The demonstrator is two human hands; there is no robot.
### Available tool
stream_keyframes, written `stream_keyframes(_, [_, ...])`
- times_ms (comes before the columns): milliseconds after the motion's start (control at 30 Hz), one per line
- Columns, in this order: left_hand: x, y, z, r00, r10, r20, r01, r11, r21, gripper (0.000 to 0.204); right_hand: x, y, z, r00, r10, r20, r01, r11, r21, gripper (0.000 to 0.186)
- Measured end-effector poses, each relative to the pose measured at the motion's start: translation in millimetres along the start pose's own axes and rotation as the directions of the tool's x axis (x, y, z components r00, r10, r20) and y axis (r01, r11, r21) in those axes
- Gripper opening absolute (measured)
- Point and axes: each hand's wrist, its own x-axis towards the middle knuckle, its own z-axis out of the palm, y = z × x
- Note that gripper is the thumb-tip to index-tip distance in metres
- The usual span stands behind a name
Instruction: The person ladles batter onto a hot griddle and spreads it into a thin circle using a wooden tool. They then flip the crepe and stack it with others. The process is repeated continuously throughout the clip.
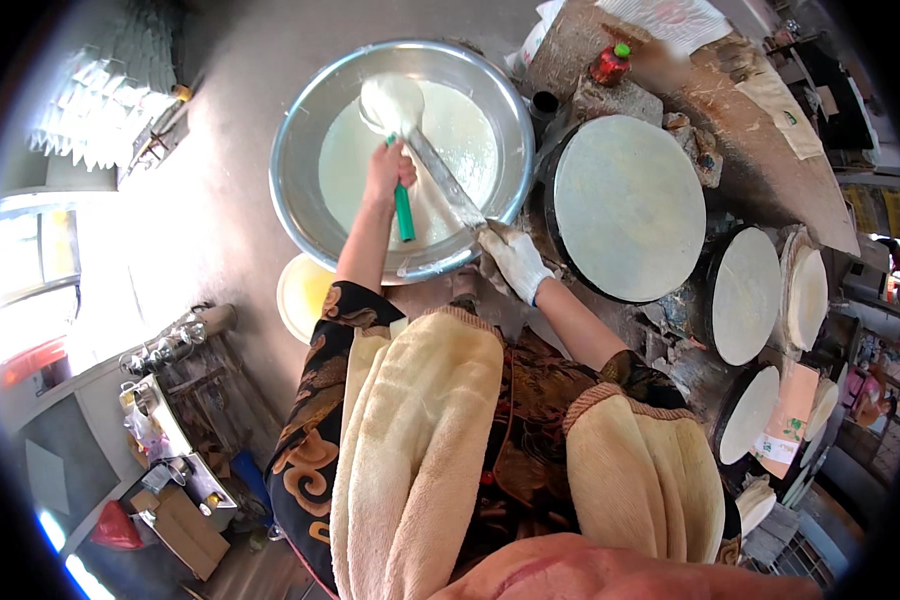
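A large steel basin (290, 160) holds pale creamy liquid (350, 160). My bare left hand (390, 175) is closed on a green-handled tool (403, 215) over the basin, against a batter-coated ladle head (390, 100). Whether the tool touches the ladle is unclear. My right hand (510, 262), in a white glove, grips the ladle's long flat metal handle (445, 180) at the basin's lower right rim. A yellow round container (305, 300) sits below the basin, partly hidden by my left arm.
Round griddles (625, 205) with pale tops and dark sides line the right, beside a red bottle with a green cap (610, 68) on a worn ledge. At lower left stand a counter with pots (160, 410) and a cardboard box (185, 530). A window (30, 260) is at left.
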Motion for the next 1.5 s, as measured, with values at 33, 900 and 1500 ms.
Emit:
stream_keyframes(33, [-9,32,17,0.996,0.066,0.063,-0.068,0.997,0.034,0.008,-9,-18,2,0.998,-0.066,-0.007,0.066,0.998,0.021,0.029])
stream_keyframes(900, [-130,71,91,0.73,-0.54,0.419,0.648,0.741,-0.176,0.015,-182,50,-176,0.988,-0.137,-0.066,0.133,0.989,-0.068,0.037])
stream_keyframes(1500, [-269,-170,392,0.133,-0.896,0.424,0.0,0.428,0.904,0.021,-562,346,-15,-0.241,0.007,-0.97,-0.433,0.894,0.114,0.037])
